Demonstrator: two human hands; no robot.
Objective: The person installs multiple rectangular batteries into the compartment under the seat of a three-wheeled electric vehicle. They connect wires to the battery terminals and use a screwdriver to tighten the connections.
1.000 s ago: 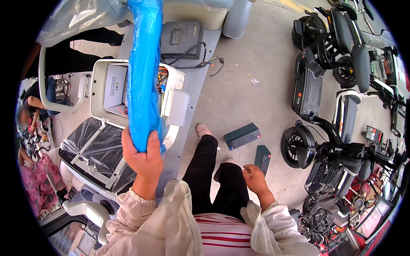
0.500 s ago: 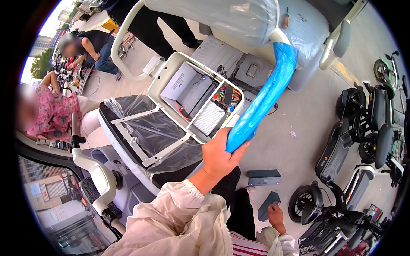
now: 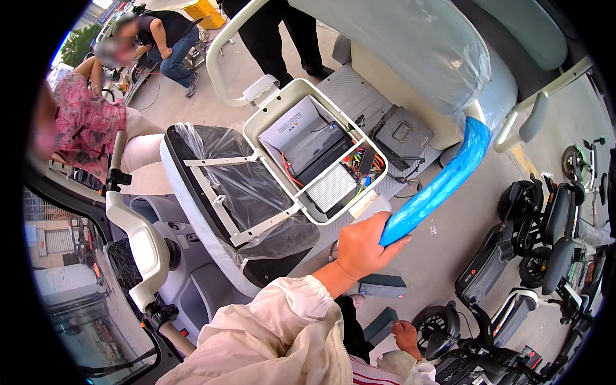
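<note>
Swung rightward since prior view: blue wrapped bar, clenched in left hand; right hand low, fingers unclear. Best kept clear of open battery box.

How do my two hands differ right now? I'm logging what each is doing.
The left hand is raised and closed around the blue plastic-wrapped bar; the right hand hangs low and holds nothing, near a dark box on the floor. The left shows large, the right small and partly hidden. Both wear cream sleeves.

Battery inside open compartment behind seat
</note>
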